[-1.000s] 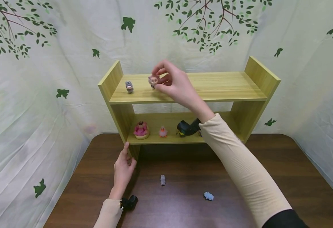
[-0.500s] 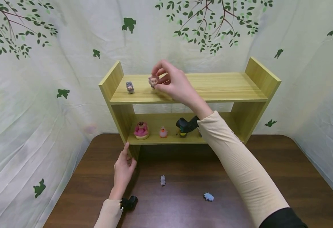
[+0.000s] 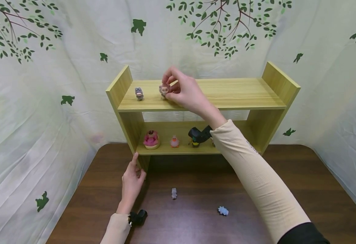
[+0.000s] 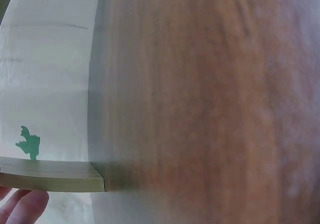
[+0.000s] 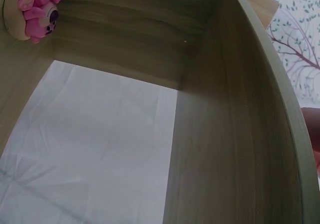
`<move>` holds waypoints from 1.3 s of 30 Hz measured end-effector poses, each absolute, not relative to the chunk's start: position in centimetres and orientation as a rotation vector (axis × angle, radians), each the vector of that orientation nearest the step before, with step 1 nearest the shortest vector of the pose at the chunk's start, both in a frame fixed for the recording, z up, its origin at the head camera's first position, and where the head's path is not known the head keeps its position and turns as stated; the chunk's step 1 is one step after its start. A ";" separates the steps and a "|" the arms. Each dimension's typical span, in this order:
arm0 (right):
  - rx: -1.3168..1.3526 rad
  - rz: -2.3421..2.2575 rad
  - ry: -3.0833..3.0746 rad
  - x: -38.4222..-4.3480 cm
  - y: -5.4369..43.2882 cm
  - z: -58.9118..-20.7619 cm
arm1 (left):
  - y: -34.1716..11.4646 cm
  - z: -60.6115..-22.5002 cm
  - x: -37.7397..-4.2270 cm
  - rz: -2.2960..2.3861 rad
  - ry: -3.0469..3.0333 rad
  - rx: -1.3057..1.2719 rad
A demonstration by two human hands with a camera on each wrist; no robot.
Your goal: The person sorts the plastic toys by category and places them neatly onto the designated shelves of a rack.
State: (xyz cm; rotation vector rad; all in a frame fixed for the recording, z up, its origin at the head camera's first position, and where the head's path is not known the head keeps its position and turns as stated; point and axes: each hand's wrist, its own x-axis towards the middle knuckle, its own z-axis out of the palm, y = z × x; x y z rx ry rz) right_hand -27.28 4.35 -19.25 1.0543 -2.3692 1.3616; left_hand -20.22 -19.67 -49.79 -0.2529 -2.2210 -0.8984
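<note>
My right hand [image 3: 184, 91] pinches a small pinkish-grey doll figurine [image 3: 164, 89] between thumb and fingertips over the upper board of the wooden shelf [image 3: 242, 91]. The figurine is upright and its base is very near or on the board; I cannot tell which. To its left stands a grey figurine with upright ears [image 3: 139, 94]. My left hand [image 3: 132, 181] touches the shelf's lower left side with an extended index finger. In the left wrist view, fingertips [image 4: 31, 206] rest against the side panel [image 4: 55, 176]. Only a sliver of my right hand [image 5: 312, 129] shows in the right wrist view.
The lower board holds a pink bear figurine [image 3: 151, 139], a pink duck-like figurine [image 3: 174, 141] and a yellow-and-dark figurine [image 3: 195, 143] partly behind the wrist camera [image 3: 198, 135]. A grey figurine [image 3: 174, 193] and a light-blue figurine [image 3: 223, 210] lie on the brown table [image 3: 303, 189].
My right hand has lowered the pinkish-grey figurine slightly toward the upper board. My left hand stays at the shelf's side.
</note>
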 end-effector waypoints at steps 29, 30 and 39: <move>1.052 1.350 -2.389 -27.3 5.0 -19.2 | -19.6 -49.9 -20.2 -0.902 -2.215 -0.279; 1.048 1.361 -2.387 -27.3 5.1 -19.2 | -19.5 -49.9 -20.2 -0.901 -2.215 -0.277; 1.041 1.447 -2.356 -26.8 5.8 -19.1 | -19.7 -49.9 -20.2 -0.907 -2.223 -0.254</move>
